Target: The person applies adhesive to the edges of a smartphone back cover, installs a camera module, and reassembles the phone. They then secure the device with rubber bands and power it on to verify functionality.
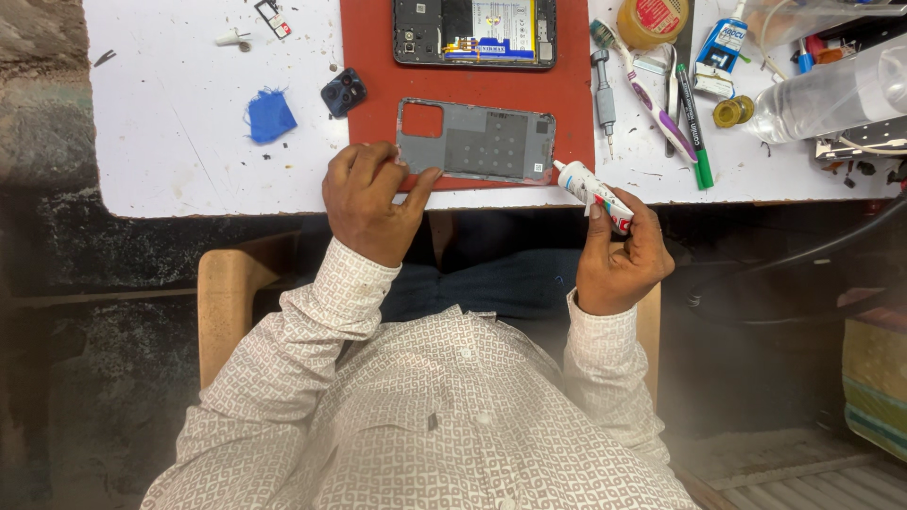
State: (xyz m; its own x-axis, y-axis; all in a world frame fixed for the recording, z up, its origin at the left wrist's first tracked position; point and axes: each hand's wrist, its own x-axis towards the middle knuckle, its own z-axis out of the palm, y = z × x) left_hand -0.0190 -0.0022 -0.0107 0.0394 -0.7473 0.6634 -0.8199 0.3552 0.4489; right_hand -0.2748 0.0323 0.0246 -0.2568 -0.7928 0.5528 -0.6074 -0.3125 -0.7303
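Observation:
A grey phone back cover (482, 140) lies inside-up on a red mat (373, 66) near the table's front edge. My left hand (370, 200) holds the cover down at its near left corner. My right hand (619, 255) grips a small white glue tube (593, 192), whose nozzle touches the cover's near right corner. The opened phone body (474, 30) with its battery showing lies at the far side of the mat.
On the white table (170, 161) lie a blue cloth scrap (269, 116), a dark camera module (343, 92), a screwdriver (605, 94), a toothbrush (652, 99), a green marker (694, 123), a clear bottle (831, 94), a yellow jar (650, 19) and small parts.

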